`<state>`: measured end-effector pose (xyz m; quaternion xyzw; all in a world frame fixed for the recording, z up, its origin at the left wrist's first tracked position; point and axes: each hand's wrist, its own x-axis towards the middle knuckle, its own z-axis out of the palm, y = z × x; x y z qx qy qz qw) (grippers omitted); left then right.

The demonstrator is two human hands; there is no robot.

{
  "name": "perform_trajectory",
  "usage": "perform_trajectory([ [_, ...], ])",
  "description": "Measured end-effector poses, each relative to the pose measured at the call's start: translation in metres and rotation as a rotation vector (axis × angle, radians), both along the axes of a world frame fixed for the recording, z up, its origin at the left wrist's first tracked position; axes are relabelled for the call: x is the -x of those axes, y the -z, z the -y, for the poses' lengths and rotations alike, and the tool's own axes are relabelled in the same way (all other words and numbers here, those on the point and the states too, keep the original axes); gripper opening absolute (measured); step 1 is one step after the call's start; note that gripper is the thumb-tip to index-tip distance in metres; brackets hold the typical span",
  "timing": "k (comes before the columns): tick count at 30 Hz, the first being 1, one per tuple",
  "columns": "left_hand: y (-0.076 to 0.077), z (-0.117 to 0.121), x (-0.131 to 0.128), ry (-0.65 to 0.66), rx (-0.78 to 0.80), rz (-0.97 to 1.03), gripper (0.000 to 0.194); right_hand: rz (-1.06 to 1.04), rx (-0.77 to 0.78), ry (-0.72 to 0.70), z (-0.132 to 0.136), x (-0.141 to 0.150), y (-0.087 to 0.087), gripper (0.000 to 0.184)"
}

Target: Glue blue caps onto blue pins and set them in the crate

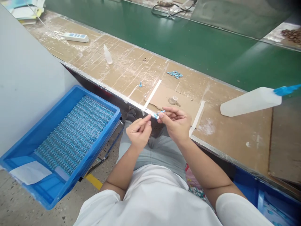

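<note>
My right hand (176,121) is closed in a pinch on a small blue part (160,113), held just off the near edge of the cardboard-covered bench (131,67). My left hand (139,131) is closed too, its fingertips pinched together right beside the blue part; whether anything is in them is too small to see. Both hands hover over my lap. A blue tray (50,125) packed with rows of several blue parts sits to my left. A small heap of blue parts (175,74) and one single blue part (140,84) lie on the bench.
A white squeeze bottle with a blue nozzle (251,101) lies on its side at the right. A small clear ring piece (173,100), a white nozzle tip (107,55) and a white power strip (75,37) rest on the bench. The green conveyor belt (199,40) runs behind.
</note>
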<state>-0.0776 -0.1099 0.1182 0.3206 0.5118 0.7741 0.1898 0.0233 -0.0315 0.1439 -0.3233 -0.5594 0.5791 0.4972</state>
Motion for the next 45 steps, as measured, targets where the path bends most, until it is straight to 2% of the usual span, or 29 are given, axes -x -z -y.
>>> perform_trajectory([
  [2,-0.001,-0.001,0.012,-0.006,-0.011,0.349,0.026,0.016,-0.029,0.022,-0.015,0.014,0.005,0.024],
  [5,-0.003,-0.002,0.033,0.156,-0.067,0.839,0.030,0.109,-0.161,0.107,-0.050,0.044,0.022,0.025],
  [8,-0.003,0.001,0.049,0.278,-0.107,1.086,0.033,0.375,-0.309,0.123,-0.091,0.076,0.046,0.023],
  [11,-0.002,0.007,0.055,0.269,-0.132,1.162,0.033,0.644,-0.392,0.118,-0.124,0.101,0.066,0.029],
  [15,-0.003,0.013,0.057,0.216,-0.120,1.142,0.034,0.856,-0.445,0.133,-0.144,0.117,0.080,0.041],
  [19,-0.005,0.014,0.061,0.197,-0.109,1.122,0.034,0.909,-0.487,0.166,-0.146,0.121,0.081,0.043],
  [27,-0.002,0.012,0.061,0.222,-0.104,1.120,0.034,0.933,-0.499,0.129,-0.151,0.120,0.084,0.040],
  [30,-0.003,0.012,0.061,0.208,-0.105,1.118,0.034,0.864,-0.532,0.182,-0.139,0.115,0.076,0.039],
  [33,-0.004,0.010,0.060,0.214,-0.128,1.103,0.034,0.725,-0.669,0.180,-0.100,0.104,0.057,0.028],
  [35,-0.004,0.009,0.060,0.218,-0.132,1.087,0.035,0.606,-0.778,0.013,-0.067,0.092,0.043,0.022],
  [37,-0.003,0.008,0.061,0.205,-0.126,1.063,0.036,0.518,-0.827,-0.228,-0.037,0.079,0.031,0.024],
  [38,-0.002,0.008,0.061,0.198,-0.123,1.052,0.036,0.490,-0.841,-0.278,-0.026,0.073,0.026,0.026],
  [42,0.000,0.006,0.059,0.232,-0.142,1.047,0.036,0.453,-0.846,-0.302,-0.006,0.058,0.023,0.026],
  [45,0.000,0.003,0.054,0.271,-0.168,1.045,0.037,0.457,-0.826,-0.410,-0.004,0.055,0.027,0.024],
])
